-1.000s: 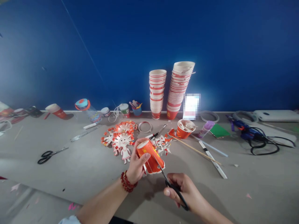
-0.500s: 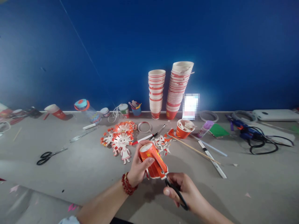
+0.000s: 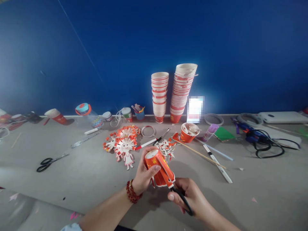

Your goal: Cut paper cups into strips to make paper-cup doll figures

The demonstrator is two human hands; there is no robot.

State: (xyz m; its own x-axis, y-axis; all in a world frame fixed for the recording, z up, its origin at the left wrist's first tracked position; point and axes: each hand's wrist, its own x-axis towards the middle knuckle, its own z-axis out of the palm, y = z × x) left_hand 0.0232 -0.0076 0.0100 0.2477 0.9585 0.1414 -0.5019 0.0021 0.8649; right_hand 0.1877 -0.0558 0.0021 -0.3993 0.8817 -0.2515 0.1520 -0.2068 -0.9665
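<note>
My left hand (image 3: 144, 171) is wrapped round a red paper cup (image 3: 156, 163), its base turned up and its wall slit into strips. Black-handled scissors (image 3: 179, 195) are in my right hand (image 3: 189, 194), with fingers through the loops. Their blades sit at the cup's side, largely hidden behind a cut strip. Just beyond the cup lie red and white paper scraps (image 3: 166, 147). To the left of them is a pile of fringed paper-cup figures (image 3: 126, 142), one with a drawn face and a dress.
Two tall stacks of paper cups (image 3: 160, 96) stand against the blue wall. A cup of scraps (image 3: 190, 133), a wooden stick (image 3: 202, 154) and a white marker (image 3: 218, 163) lie to the right. Another pair of scissors (image 3: 51, 162) rests at left; a corded blue tool (image 3: 255, 134) is far right.
The cup has shifted slightly right and been turned a little in my left hand. A cut strip now stands out over the scissor blades, which were more exposed before.
</note>
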